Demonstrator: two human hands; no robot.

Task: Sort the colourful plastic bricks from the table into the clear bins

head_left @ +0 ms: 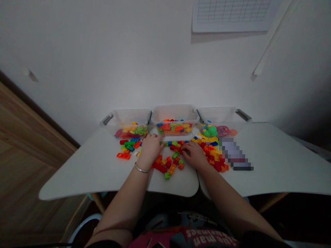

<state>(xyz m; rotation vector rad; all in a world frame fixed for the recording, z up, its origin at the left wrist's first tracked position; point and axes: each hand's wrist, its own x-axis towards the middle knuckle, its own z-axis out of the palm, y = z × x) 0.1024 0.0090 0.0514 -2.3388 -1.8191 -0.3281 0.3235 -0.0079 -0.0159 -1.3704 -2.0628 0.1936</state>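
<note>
My left hand [151, 147], a silver bangle at its wrist, lies low over the table in front of the middle bin, thumb apart from the other fingers; nothing shows in its grasp. My right hand [194, 154] has its fingers bent down at the red toy bricks [178, 148] in the middle of the pile; whatever is under its fingertips is hidden. Between both hands a row of green, blue and yellow bricks [170, 143] runs along the bin's front. Closer to me lie loose bricks, among them an orange brick [172, 168] and a lime green brick [167, 176].
Three clear plastic bins line the wall: the left bin [131, 115] and middle bin [174, 112] contain bricks, the right bin [219, 115] colourful toys. More bricks lie left [123, 156] and right [216, 160]. A blurred-out flat object [236, 155] rests on the right tabletop.
</note>
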